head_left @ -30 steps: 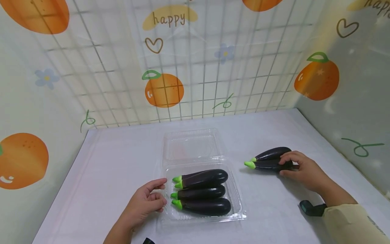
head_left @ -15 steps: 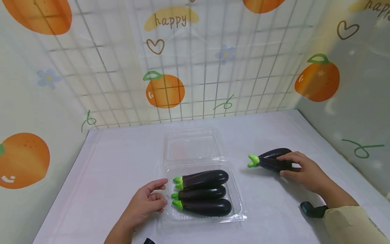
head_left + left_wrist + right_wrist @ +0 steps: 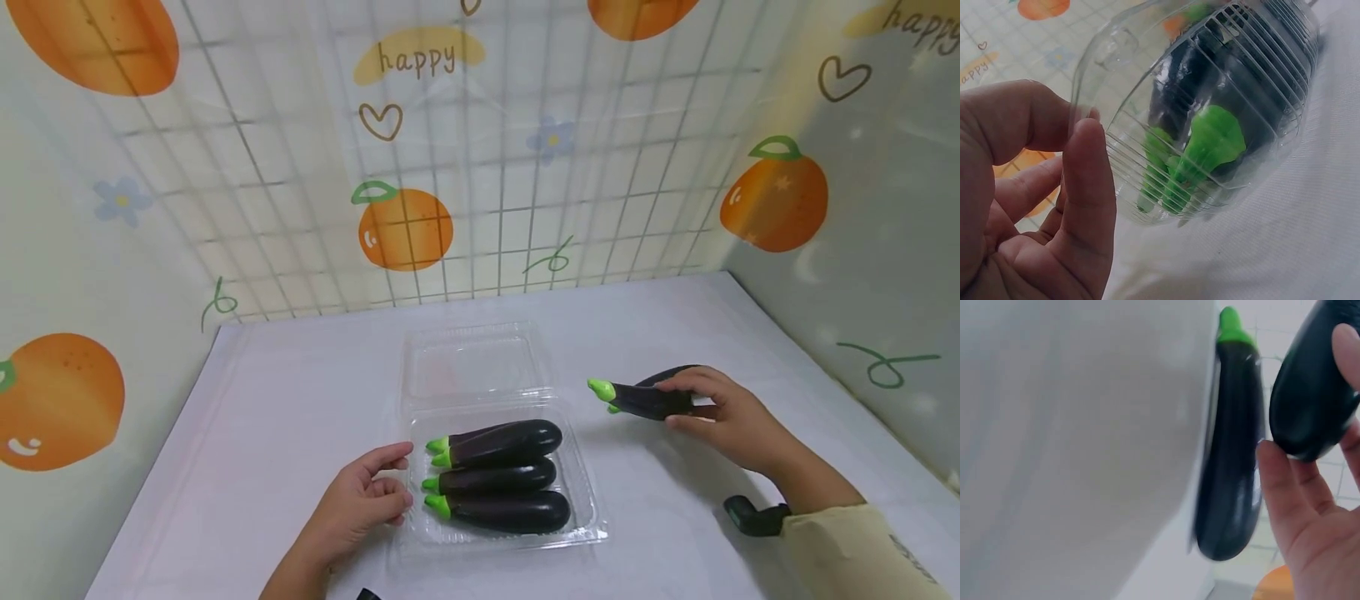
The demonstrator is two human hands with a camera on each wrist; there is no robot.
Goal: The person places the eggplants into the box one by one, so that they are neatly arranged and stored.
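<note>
My right hand point(image 3: 731, 421) grips a dark purple eggplant point(image 3: 645, 402) by its thick end, its green stem pointing left. In the right wrist view this eggplant point(image 3: 1307, 394) is raised off the table. Another eggplant point(image 3: 1232, 450) lies on the table beside the hand, mostly hidden behind the held one in the head view. My left hand point(image 3: 356, 504) pinches the left rim of a clear plastic clamshell box point(image 3: 588, 508) between thumb and finger. Inside the box several eggplants point(image 3: 506, 511) lie side by side, green stems toward the left hand, one resting partly over another.
The box's clear lid point(image 3: 476, 362) lies folded back, away from the person. White cloth covers the table point(image 3: 300, 375). A curtain with printed oranges point(image 3: 405, 229) hangs over a wire grid at the back. A black device point(image 3: 753, 517) sits at the right wrist.
My right hand has lifted one of the two eggplants on the right and shifted it slightly left, its stem swinging up. My left hand stays on the box rim.
</note>
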